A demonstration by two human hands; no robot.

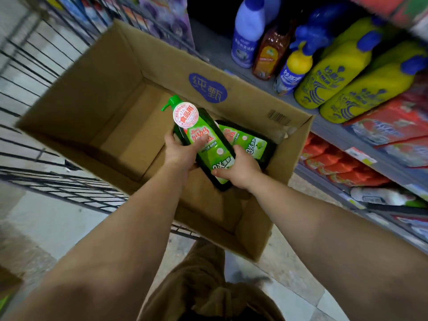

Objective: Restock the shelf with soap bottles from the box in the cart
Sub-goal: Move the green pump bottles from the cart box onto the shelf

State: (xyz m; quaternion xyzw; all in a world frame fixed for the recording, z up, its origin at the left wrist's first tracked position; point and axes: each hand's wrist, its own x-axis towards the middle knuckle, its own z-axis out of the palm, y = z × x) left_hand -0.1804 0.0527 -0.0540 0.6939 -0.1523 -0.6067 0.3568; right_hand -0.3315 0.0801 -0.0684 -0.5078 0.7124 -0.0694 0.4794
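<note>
Green soap bottle (203,144) held over the open box (92,93), both hands on it. Head view only. Left hand (179,151) grips the upper body just below the neck, thumb across the label. Right hand (238,169) wraps the bottom end from the right side. Bottle's long axis runs diagonally, pump cap toward the box's far left, base toward the near right. Second bottle (250,144) lies flat at the box's right wall, just beside and partly under the held one. Rest of the box floor looks bare. Box sits in the wire cart (34,66). Shelf (347,135) is to the right, so the right hand is nearer; likely next move swings the bottle right and stands it upright. Yellow bottles (347,72) fill the shelf's upper row.
</note>
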